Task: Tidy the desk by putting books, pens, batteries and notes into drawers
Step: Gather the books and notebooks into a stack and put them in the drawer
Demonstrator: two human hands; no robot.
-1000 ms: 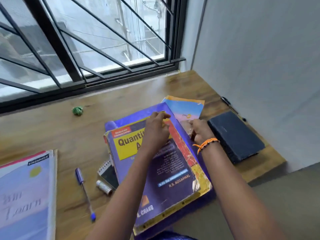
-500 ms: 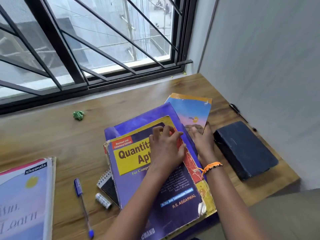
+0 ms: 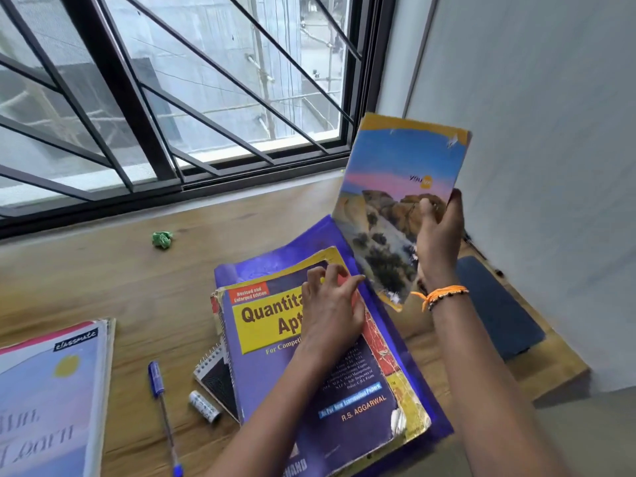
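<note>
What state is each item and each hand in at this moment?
Landscape-cover notebook: lifted off the desk, tilted, gripped by right hand.
Quantitative Aptitude book: closed, flat on purple folder, left hand resting on it.
Blue pen: capped, lying on desk.
Battery: lying on its side.
Dark blue book: closed, flat.
Classmate notebook: closed.

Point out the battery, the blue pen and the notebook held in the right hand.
battery (image 3: 204, 406): head view, middle of its body.
blue pen (image 3: 164, 412): head view, mid barrel.
notebook (image 3: 395, 187): head view, cover's upper middle.
right hand (image 3: 437, 241): head view, back of hand.
</note>
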